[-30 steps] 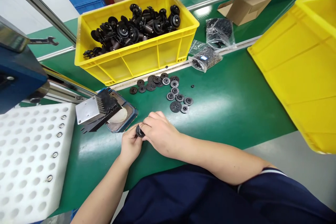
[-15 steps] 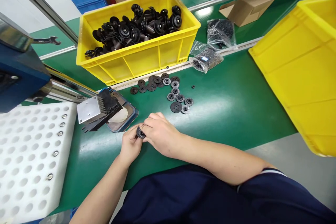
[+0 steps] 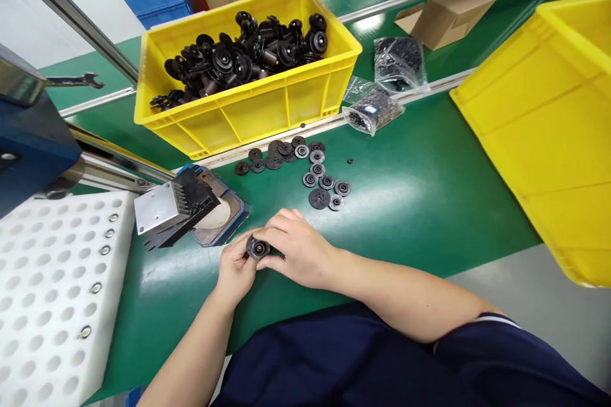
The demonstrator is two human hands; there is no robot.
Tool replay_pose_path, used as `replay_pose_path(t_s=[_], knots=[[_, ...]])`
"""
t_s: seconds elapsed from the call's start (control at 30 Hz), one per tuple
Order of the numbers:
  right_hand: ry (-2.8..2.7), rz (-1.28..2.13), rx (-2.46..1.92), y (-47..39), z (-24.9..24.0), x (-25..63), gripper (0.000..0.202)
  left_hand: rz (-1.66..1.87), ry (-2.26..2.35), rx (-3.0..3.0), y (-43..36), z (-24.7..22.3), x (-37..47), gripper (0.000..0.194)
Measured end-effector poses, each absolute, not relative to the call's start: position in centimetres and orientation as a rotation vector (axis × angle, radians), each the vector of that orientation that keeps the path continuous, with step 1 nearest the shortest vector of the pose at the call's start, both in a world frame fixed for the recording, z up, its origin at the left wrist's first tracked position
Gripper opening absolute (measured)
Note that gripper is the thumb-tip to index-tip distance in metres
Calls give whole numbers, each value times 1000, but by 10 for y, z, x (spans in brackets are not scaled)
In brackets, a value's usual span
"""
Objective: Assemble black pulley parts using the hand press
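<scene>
A black ringed disc (image 3: 258,247) with a small hub hole at its centre sits between my two hands, its ringed face turned up toward me. My left hand (image 3: 236,270) is closed around its left side. From the right, my right hand (image 3: 298,251) pinches it, the thumb on the near edge and the fingers over the far edge. Whatever lies beneath the disc is hidden by the hands. Beyond them, several loose black discs (image 3: 326,182) lie on the green table (image 3: 405,203), some flat and dark, some with greyish rings.
A yellow crate (image 3: 258,111) full of black wheeled parts stands at the back. At left are a metal fixture (image 3: 162,206), a machine head (image 3: 33,133) and a white foam tray (image 3: 62,280) with pins. Plastic bags (image 3: 375,109), a carton (image 3: 451,13) and another yellow crate (image 3: 534,114) are rightward.
The disc has tilted so that its whole ringed face now shows. My right fingers have shifted back, opening a gap between thumb and fingers at the disc's edge. The view has shifted slightly.
</scene>
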State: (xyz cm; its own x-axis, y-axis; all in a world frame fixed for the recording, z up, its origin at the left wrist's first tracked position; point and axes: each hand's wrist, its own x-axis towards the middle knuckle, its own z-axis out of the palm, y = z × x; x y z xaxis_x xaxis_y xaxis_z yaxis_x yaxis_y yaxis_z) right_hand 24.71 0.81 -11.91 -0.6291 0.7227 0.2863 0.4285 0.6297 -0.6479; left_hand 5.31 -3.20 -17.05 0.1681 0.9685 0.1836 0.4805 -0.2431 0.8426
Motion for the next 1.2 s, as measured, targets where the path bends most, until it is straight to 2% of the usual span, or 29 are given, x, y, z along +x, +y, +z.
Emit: replay_pose_path(t_s=[0.53,0.77,0.9,1.03,1.13,1.2], knots=[[-2170,878,-822,15,-128,248,38,1014,1344,1784,-31,-167,55,14],[-2103,854,-860,27,-131,253,44,1025,1265,1261,-31,-166,58,26],[-2067,929,-965,35,-134,257,28,996,1173,1076,-26,-159,57,27],[-2279,981,-1130,39,-132,261,22,1016,1144,996,-22,-157,55,30],[-2514,966,-1132,39,-129,266,39,1043,1140,969,-19,-157,55,32],[-2608,902,-1119,38,-128,270,40,1058,1148,948,-19,-157,58,36]])
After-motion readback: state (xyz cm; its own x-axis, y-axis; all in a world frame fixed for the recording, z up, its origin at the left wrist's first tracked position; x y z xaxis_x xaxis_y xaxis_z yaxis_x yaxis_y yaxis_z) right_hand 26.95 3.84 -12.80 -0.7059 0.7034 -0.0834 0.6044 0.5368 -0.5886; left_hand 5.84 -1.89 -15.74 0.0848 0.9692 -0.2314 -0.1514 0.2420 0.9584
